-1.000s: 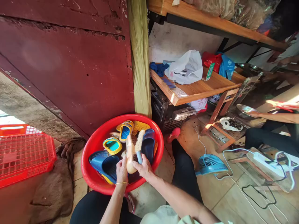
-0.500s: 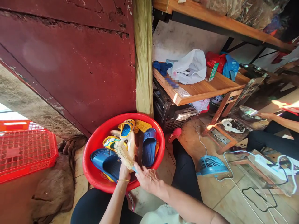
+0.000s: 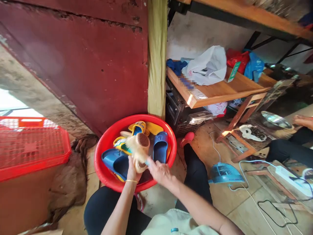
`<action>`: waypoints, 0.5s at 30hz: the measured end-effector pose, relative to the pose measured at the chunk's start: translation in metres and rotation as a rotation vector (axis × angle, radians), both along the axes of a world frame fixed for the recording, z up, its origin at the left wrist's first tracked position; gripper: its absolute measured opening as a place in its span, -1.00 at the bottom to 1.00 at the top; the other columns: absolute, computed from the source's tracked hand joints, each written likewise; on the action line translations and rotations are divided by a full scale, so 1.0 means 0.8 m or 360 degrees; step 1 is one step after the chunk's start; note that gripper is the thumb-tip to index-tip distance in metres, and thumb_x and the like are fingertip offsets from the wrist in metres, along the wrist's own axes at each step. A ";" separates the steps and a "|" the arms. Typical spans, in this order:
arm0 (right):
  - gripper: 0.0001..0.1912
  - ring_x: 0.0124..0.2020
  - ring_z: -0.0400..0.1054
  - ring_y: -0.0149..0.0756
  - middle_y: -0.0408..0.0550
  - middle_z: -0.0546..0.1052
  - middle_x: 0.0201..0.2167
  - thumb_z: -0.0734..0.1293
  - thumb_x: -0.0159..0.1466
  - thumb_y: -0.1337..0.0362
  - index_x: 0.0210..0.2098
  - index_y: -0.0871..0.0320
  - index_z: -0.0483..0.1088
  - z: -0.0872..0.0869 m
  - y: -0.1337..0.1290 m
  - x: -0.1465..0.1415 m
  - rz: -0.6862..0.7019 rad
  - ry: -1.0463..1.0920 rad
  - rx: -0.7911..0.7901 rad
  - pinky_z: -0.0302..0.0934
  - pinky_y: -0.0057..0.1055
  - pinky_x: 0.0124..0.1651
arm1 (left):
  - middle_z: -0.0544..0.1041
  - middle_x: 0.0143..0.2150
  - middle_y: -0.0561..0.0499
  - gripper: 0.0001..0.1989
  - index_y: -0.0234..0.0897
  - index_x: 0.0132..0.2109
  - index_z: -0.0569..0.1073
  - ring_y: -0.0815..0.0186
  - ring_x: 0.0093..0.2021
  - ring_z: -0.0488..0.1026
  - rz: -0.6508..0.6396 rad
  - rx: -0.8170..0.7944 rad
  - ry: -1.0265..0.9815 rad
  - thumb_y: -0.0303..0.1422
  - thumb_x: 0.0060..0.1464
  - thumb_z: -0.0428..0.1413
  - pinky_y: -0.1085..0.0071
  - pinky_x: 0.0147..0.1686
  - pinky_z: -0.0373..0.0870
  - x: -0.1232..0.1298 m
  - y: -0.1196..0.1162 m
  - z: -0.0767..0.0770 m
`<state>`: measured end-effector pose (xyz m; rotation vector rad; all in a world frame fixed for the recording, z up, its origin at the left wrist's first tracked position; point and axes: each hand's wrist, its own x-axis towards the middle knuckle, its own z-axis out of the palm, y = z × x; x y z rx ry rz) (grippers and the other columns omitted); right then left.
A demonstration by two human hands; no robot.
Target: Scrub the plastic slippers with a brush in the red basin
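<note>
My left hand (image 3: 133,170) is closed around the heel end of a beige slipper (image 3: 143,140), whose sole with brown tread patches faces up. In my right hand (image 3: 160,171) is a scrub brush (image 3: 134,147) with pale bristles and a light blue handle. The brush is blurred and lies across the slipper's sole. Both hands are over a red tub (image 3: 98,166). A blue slipper (image 3: 160,147) leans at the tub's right side, and another blue slipper (image 3: 114,161) is at the left. Yellow slippers (image 3: 139,127) lie toward the back, partly covered.
A red plastic crate (image 3: 34,143) stands at the left beside a brown cloth (image 3: 70,182). On the right floor is a blue fan (image 3: 226,173) with trailing cords. A wooden table (image 3: 215,94) holds bags. Another person's hand (image 3: 303,120) shows near a metal bowl (image 3: 276,120).
The beige slipper has turned so its treaded sole shows upward. The brush has moved across onto it. The whole view has shifted slightly, with the tub appearing farther right.
</note>
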<state>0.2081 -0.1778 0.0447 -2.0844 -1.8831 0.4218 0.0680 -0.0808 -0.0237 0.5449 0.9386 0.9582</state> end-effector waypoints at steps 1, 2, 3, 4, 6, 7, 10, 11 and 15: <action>-0.46 -0.34 0.54 -0.13 0.09 0.63 -0.29 0.16 0.40 0.15 0.36 -0.02 0.19 0.003 0.007 0.012 -0.0095 -0.0001 -0.0037 0.39 -0.28 -0.25 | 0.61 -0.15 -0.14 -0.43 -0.26 0.04 0.47 0.07 -0.21 0.59 -0.0130 -0.0125 -0.0172 0.11 0.15 0.04 0.22 -0.38 0.55 -0.003 -0.003 0.008; -0.46 -0.32 0.55 -0.12 0.11 0.63 -0.29 0.12 0.42 0.16 0.37 0.04 0.17 0.006 0.014 0.023 -0.0199 0.0001 -0.0046 0.39 -0.28 -0.25 | 0.61 -0.14 -0.16 -0.45 -0.27 0.05 0.47 0.06 -0.19 0.60 -0.0199 -0.0213 -0.0323 0.08 0.15 0.07 0.23 -0.38 0.55 -0.006 -0.006 0.016; -0.45 -0.29 0.55 -0.12 0.12 0.64 -0.25 0.08 0.43 0.17 0.39 0.09 0.14 0.006 0.019 0.032 -0.0251 0.0033 -0.0014 0.39 -0.30 -0.23 | 0.61 -0.12 -0.17 -0.46 -0.27 0.06 0.47 0.04 -0.16 0.60 -0.0207 -0.0270 -0.0462 0.06 0.14 0.08 0.22 -0.35 0.56 -0.009 -0.008 0.023; -0.43 -0.24 0.55 -0.13 0.14 0.64 -0.17 0.06 0.44 0.17 0.40 0.12 0.11 0.005 0.022 0.036 -0.0264 0.0081 0.0067 0.39 -0.32 -0.20 | 0.61 -0.10 -0.18 -0.46 -0.28 0.06 0.47 0.02 -0.11 0.59 -0.0199 -0.0313 -0.0572 0.05 0.14 0.09 0.20 -0.30 0.57 -0.012 -0.010 0.027; -0.42 -0.17 0.53 -0.15 0.13 0.61 -0.09 0.05 0.44 0.16 0.41 0.13 0.11 -0.004 0.016 0.033 -0.0115 0.0152 0.0197 0.39 -0.34 -0.15 | 0.61 -0.08 -0.18 -0.48 -0.29 0.05 0.48 0.00 -0.06 0.58 -0.0134 -0.0362 -0.0721 0.02 0.15 0.09 0.17 -0.20 0.57 -0.015 -0.011 0.031; -0.43 -0.19 0.53 -0.16 0.11 0.61 -0.10 0.07 0.43 0.14 0.40 0.10 0.14 -0.010 0.008 0.028 0.0012 0.0155 0.0227 0.39 -0.36 -0.16 | 0.61 -0.07 -0.19 -0.50 -0.30 0.04 0.48 0.00 -0.04 0.58 -0.0108 -0.0385 -0.0770 0.00 0.16 0.08 0.15 -0.17 0.56 -0.016 -0.010 0.030; -0.46 -0.35 0.49 -0.23 0.05 0.59 -0.25 0.14 0.41 0.11 0.35 0.00 0.24 -0.027 -0.010 0.011 0.0331 0.0041 0.0216 0.38 -0.41 -0.25 | 0.61 -0.11 -0.22 -0.56 -0.37 0.00 0.50 0.02 -0.09 0.59 -0.0022 -0.0444 -0.0871 -0.10 0.22 0.02 0.17 -0.20 0.56 -0.016 -0.007 0.022; -0.46 -0.38 0.48 -0.25 0.04 0.58 -0.27 0.14 0.41 0.12 0.35 -0.02 0.25 -0.030 -0.009 0.010 0.0339 -0.0009 0.0205 0.38 -0.42 -0.27 | 0.62 -0.13 -0.23 -0.57 -0.39 0.00 0.50 0.02 -0.12 0.59 -0.0009 -0.0459 -0.0892 -0.12 0.23 0.00 0.18 -0.23 0.56 -0.017 -0.005 0.020; -0.43 -0.31 0.49 -0.19 0.08 0.59 -0.23 0.06 0.44 0.13 0.40 0.04 0.14 -0.026 0.017 0.029 0.0041 -0.0052 0.0200 0.39 -0.37 -0.25 | 0.62 -0.12 -0.22 -0.52 -0.36 0.03 0.49 0.05 -0.15 0.60 -0.0106 -0.0472 -0.0912 -0.06 0.20 0.03 0.22 -0.27 0.57 -0.021 -0.005 0.018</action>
